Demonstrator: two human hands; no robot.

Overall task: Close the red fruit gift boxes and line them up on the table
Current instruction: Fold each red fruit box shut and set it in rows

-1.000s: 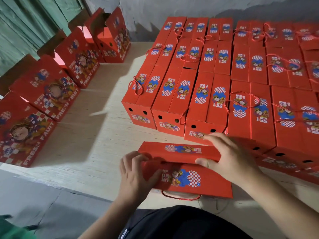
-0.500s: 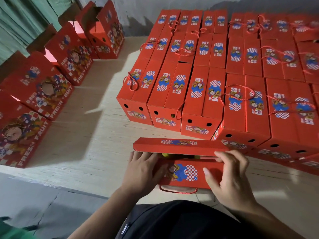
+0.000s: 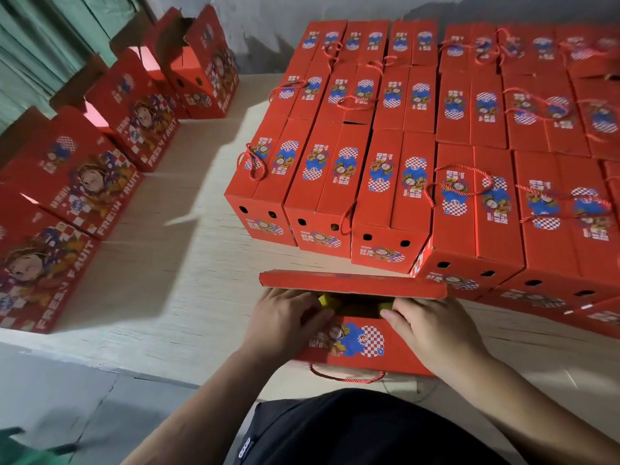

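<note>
- At lower centre of the frame, the open box (image 3: 355, 344) sits on the surface (image 3: 188, 280), far flap (image 3: 352, 286) raised.
- Left hand (image 3: 285, 317) grips its near flap's left end, fingers curled in.
- Right hand (image 3: 432, 327) grips the right end.
- Closed boxes (image 3: 385, 182) fill the upper right.

A bare table strip (image 3: 188, 263) runs between the open boxes (image 3: 90, 182) and closed boxes (image 3: 402, 169).

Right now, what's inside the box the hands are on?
Through the gap in the box, yellow-green lumps show, maybe fruit. The flaps, the left hand and the right hand cover everything else.
</note>
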